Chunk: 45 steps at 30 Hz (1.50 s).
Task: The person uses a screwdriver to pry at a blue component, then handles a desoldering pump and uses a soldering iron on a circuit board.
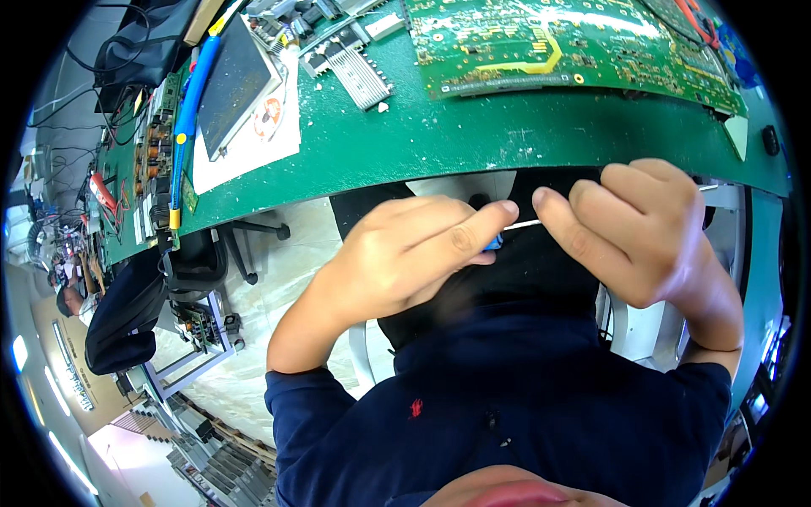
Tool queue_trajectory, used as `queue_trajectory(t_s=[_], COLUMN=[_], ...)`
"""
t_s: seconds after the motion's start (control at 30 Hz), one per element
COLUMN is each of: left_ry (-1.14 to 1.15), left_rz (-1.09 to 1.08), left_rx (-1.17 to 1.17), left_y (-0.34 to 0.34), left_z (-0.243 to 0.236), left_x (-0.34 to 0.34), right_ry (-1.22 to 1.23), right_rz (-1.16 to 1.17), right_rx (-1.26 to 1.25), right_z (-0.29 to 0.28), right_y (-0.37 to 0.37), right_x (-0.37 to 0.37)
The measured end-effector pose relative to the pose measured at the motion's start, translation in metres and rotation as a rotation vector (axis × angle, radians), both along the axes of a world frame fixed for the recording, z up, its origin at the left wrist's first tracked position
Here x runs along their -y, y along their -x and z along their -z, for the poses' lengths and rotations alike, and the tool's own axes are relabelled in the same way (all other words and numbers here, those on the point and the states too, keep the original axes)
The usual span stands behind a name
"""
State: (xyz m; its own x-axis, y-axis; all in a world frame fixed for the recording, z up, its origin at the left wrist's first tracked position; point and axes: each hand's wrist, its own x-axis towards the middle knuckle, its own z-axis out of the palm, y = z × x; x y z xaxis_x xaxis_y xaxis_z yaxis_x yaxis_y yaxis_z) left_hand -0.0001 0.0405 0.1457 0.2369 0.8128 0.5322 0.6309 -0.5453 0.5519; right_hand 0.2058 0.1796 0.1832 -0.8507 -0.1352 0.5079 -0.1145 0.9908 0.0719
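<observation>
Nearest, above the dark trousers (515,279) of the seated person and short of the tabletop's near edge, is the thing in hand: a thin, whitish, straight strand (525,225), matt and slightly tilted, with a small bright-blue piece (495,242) close to its left end. Most of the blue piece is hidden by fingers, so its full shape cannot be told. The left hand (414,249) is closed in a pinch around the blue piece, thumb laid along the top. The right hand (634,232) is curled, one extended digit near the strand's other end; whether it grips it cannot be told.

Beyond, on the green tabletop (405,156), a white sheet (241,173) lies toward the left part of the near edge, partly under a dark flat panel (232,89). Farther from that edge lie a finned silver heatsink (359,76) and, toward the right, a large green circuit board (498,63) with a yellow band.
</observation>
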Motion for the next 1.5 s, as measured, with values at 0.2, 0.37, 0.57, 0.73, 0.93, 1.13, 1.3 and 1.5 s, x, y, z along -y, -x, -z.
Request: queue_trajectory(t_s=[0.2,0.37,0.57,0.73,0.93,1.13,1.3,1.5], left_ry=[0.016,0.189,0.196,0.055,0.079,0.108,0.086,-0.047], left_rz=[0.011,0.063,-0.150,-0.117,-0.192,-0.200,-0.205,-0.309], left_rx=[-0.054,0.066,0.237,0.268,0.516,0.533,0.462,0.211], left_y=[0.014,0.031,0.054,0.050,0.027,0.021,0.021,0.020], left_z=[-0.006,-0.006,0.000,0.010,0.005,0.006,0.008,0.008], left_x=[-0.004,-0.004,0.012,0.010,0.008,0.009,0.007,0.008], right_ry=[-0.013,-0.058,-0.040,0.099,0.240,0.205,0.131,0.062], right_rz=[-0.019,-0.060,0.006,0.073,0.101,0.087,0.092,0.157], right_rx=[-0.110,-0.077,-0.155,-0.161,-0.141,-0.173,-0.168,-0.126], right_z=[0.010,0.007,0.013,0.012,0.004,0.006,0.009,0.009], right_y=[0.006,0.008,0.005,0.015,0.022,0.028,0.029,0.030], right_x=[-0.007,-0.019,-0.037,-0.017,0.006,0.014,0.015,0.026])
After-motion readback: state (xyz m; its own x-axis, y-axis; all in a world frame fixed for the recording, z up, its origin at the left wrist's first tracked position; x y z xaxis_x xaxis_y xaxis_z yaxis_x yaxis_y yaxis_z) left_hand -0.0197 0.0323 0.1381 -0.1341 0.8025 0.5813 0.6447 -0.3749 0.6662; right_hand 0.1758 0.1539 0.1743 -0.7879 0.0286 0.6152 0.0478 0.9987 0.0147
